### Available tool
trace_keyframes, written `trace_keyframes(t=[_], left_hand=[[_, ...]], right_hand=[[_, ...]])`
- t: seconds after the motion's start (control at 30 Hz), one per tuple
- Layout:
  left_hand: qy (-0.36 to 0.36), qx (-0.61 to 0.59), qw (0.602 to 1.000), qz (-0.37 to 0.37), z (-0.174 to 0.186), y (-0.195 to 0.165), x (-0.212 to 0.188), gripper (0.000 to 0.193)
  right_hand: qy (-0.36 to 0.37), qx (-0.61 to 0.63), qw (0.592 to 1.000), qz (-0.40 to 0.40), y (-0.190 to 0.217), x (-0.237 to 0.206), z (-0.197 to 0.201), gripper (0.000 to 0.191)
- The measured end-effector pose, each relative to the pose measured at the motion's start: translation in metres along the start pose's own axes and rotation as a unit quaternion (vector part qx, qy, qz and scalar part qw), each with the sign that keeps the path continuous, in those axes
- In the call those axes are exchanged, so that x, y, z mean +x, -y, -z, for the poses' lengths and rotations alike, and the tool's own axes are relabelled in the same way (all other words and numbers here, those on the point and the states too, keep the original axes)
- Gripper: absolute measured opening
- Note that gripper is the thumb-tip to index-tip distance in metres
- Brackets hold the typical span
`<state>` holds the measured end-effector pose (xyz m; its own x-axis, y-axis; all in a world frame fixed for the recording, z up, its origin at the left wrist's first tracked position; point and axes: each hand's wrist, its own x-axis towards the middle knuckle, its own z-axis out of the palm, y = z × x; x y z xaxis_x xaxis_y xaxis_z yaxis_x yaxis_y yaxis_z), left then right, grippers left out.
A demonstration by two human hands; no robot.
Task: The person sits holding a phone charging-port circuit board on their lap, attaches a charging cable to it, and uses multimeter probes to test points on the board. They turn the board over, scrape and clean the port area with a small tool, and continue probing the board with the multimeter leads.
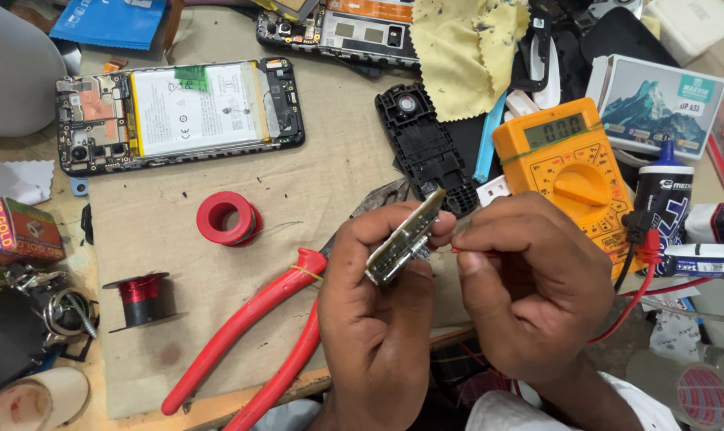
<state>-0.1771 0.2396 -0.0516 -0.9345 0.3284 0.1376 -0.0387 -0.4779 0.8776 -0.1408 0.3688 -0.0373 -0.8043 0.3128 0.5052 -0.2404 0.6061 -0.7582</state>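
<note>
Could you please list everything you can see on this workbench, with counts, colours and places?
Opened phone with white battery: 1, black, far left.
Second opened phone: 1, black, top centre.
Yellow cloth: 1, top centre.
Black plastic phone frame: 1, centre.
Orange multimeter: 1, right.
Red solder reel: 1, centre left.
Red wire spool: 1, lower left.
Red-handled pliers: 1, bottom centre.
Small circuit board: 1, in left hand.
Red probe: 1, in right hand.
</note>
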Motion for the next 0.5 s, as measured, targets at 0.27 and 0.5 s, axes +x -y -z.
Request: trace_keyframes(t=[0.27, 0.5], left_hand=[[0.012, 0.013, 1.0, -0.014, 0.003, 0.0011, 0.0001, 0.027], [0.011, 0.049, 0.999, -0.002, -0.0001, -0.0022, 0.0028, 0.026]], right_hand=[[-0.019, -0.028, 0.999, 0.015, 0.0044, 0.0039, -0.007, 0.007], [-0.016, -0.022, 0.999, 0.021, 0.0063, 0.0053, -0.0064, 0.008]])
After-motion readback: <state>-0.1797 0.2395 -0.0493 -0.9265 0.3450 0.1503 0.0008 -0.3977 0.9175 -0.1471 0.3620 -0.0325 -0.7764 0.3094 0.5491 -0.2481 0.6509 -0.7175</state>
